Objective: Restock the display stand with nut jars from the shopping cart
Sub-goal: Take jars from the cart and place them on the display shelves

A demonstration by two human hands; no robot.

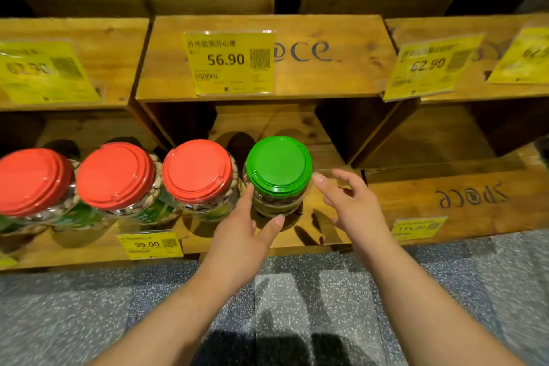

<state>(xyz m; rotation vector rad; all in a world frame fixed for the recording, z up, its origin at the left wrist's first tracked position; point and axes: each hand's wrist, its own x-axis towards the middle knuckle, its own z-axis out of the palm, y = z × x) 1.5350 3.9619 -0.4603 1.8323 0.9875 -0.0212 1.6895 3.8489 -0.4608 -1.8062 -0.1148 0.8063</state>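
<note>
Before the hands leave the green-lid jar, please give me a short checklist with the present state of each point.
1. Green-lid jar stands upright on the wooden shelf: ok.
2. Its lid is seated flat: ok, as far as the top view shows.
3. It lines up with the three red-lid jars: ok, it is last on the right of the row.
4. Left hand is free of the jar: not ok, thumb and forefinger lie against its side.
5. Right hand is free: ok, fingers spread, just off the jar.
6. Jar matches the price tag below: cannot tell.
</note>
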